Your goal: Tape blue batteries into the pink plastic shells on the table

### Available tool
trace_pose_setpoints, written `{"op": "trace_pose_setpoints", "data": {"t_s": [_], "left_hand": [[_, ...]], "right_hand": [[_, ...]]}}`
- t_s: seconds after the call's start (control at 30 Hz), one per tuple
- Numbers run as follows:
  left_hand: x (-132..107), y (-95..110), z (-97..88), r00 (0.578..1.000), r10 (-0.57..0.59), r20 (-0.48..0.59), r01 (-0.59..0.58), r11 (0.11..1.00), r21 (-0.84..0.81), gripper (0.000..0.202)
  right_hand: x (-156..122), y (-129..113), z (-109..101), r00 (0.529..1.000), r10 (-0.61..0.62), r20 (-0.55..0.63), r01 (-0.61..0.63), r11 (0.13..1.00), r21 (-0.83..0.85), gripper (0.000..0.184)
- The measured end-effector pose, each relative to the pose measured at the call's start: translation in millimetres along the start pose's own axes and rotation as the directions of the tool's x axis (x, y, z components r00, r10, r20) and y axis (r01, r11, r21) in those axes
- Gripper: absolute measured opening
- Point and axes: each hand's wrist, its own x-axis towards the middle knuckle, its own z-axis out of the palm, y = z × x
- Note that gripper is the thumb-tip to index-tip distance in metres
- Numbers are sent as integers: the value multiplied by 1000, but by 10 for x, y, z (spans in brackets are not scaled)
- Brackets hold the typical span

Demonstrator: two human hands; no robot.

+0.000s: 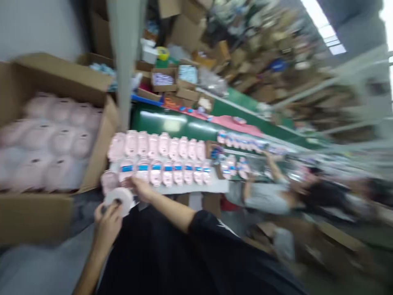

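Observation:
The picture is tilted and smeared by motion. My left hand (pixel 108 223) is closed round a white roll of tape (pixel 119 199) just below the table edge. My right hand (pixel 138 186) reaches to the near row of pink plastic parts (pixel 167 171), which carry blue strips, and rests at the row's left end; its fingers are too blurred to read. A second row of plain pink parts (pixel 159 146) lies behind them on a white sheet (pixel 211 186).
A large cardboard box (pixel 98 151) full of pink parts stands at the left. A green conveyor (pixel 172 123) runs behind the rows. A co-worker in a grey top (pixel 264 196) works further along. Cartons and shelves fill the back.

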Motion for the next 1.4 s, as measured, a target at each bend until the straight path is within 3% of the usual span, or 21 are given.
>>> {"op": "trace_pose_setpoints", "data": {"t_s": [0.1, 0.2, 0.3, 0.37, 0.5, 0.6, 0.73, 0.87, 1.03, 1.17, 1.27, 1.4], "left_hand": [[-93, -156, 86, 985, -77, -157, 73, 997, -28, 23], [-76, -16, -223, 973, -101, -209, 103, 995, 1, 20], [29, 108, -563, 972, -146, -184, 159, 986, 55, 19], [80, 118, -734, 967, -183, -180, 205, 972, 112, 18], [93, 163, -1057, 936, -217, -276, 263, 954, 141, 15], [135, 219, -1235, 912, -197, -359, 258, 957, 129, 25], [249, 303, -1372, 878, -206, -431, 290, 947, 137, 33], [414, 382, -1447, 836, -254, -487, 360, 923, 136, 42], [758, 564, -1503, 862, -145, -486, 261, 948, 181, 33], [1034, 749, -1437, 903, 83, -422, 56, 950, 307, 23], [1193, 955, -1218, 927, 213, -308, -92, 927, 363, 20], [1362, 1398, -710, 961, 230, -154, -181, 942, 282, 21]], "right_hand": [[116, 257, 101, 995, 100, 22, -103, 978, 183, 57], [44, 506, 64, 970, 146, 193, -197, 940, 279, 61], [101, 678, 45, 883, 172, 437, -315, 907, 280, 68], [151, 701, 92, 809, 102, 578, -324, 899, 295, 70], [-13, 507, 260, 726, -128, 676, -119, 945, 306, 67], [-137, 327, 359, 720, -228, 656, 140, 973, 185, 82], [-236, 155, 389, 715, -376, 590, 468, 884, -3, 78], [-412, 23, 310, 686, -456, 567, 591, 804, -68, 80], [-718, -55, -22, 734, -473, 488, 575, 815, -75, 79], [-1002, -18, -557, 784, -502, 364, 554, 831, -47, 66], [-1261, 31, -1049, 801, -562, 205, 588, 804, -94, 49], [-1624, 73, -1661, 781, -624, -23, 622, 782, -43, 48]]}}
